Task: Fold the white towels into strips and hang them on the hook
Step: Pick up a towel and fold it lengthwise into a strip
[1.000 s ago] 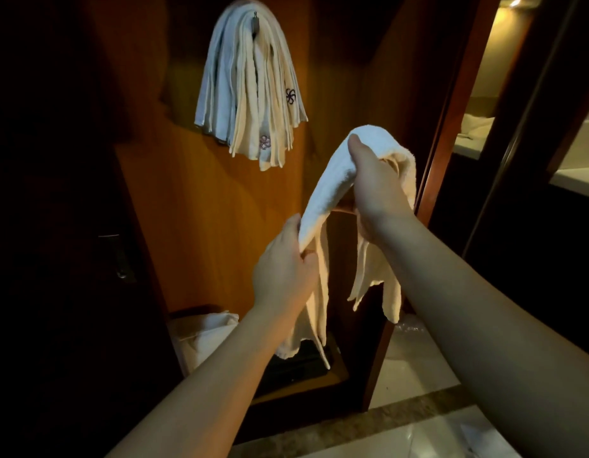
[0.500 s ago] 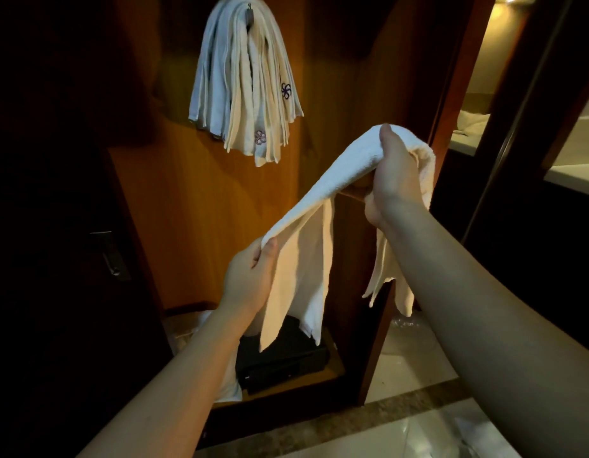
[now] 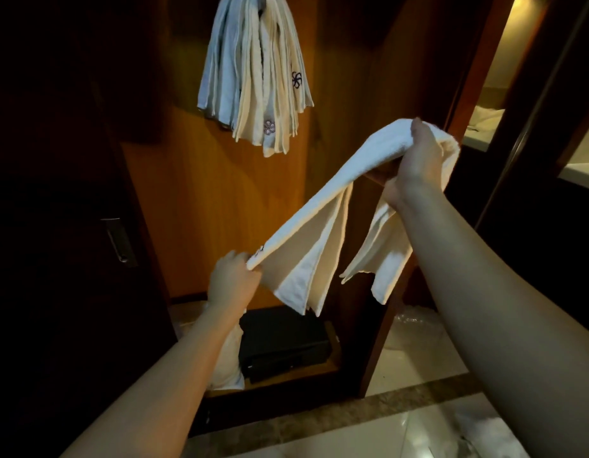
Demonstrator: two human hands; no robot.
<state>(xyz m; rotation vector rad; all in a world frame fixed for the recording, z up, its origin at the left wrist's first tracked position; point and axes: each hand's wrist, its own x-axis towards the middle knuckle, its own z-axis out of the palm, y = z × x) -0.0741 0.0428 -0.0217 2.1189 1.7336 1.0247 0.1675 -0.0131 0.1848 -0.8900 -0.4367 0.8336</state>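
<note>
A white towel (image 3: 332, 206) folded into a long strip stretches diagonally between my hands. My left hand (image 3: 232, 280) pinches its lower end, low and left of centre. My right hand (image 3: 415, 163) grips the upper part, held high on the right, and the towel's other end hangs down below that hand. Several folded white towels (image 3: 256, 74) hang in a bunch from a hook at the top of the wooden wardrobe panel; the hook itself is mostly hidden by them.
A black box (image 3: 283, 345) sits on the wardrobe's bottom shelf, with more white cloth (image 3: 228, 365) beside it. A dark door with a metal handle (image 3: 119, 239) stands at the left. Pale tiled floor (image 3: 415, 365) lies to the lower right.
My left hand has slid down and left along the towel to its end, pulling it out into a longer strip. My right hand has shifted to the right.
</note>
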